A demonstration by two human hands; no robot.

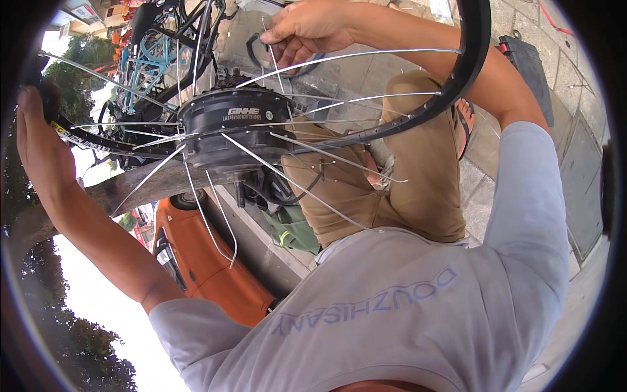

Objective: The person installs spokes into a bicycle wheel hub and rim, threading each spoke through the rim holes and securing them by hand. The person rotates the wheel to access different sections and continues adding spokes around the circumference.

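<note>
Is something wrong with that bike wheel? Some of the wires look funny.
Yes. Several spokes stick out of the black hub motor with loose ends that reach no rim, and a few are bent. The rim shows only as an arc. The left hand grips the tyre edge; the right hand pinches one spoke.

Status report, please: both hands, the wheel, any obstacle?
Left hand grips the wheel rim. Right hand pinches a spoke above the hub motor. Several spokes hang loose. Nothing blocks the hands.
</note>
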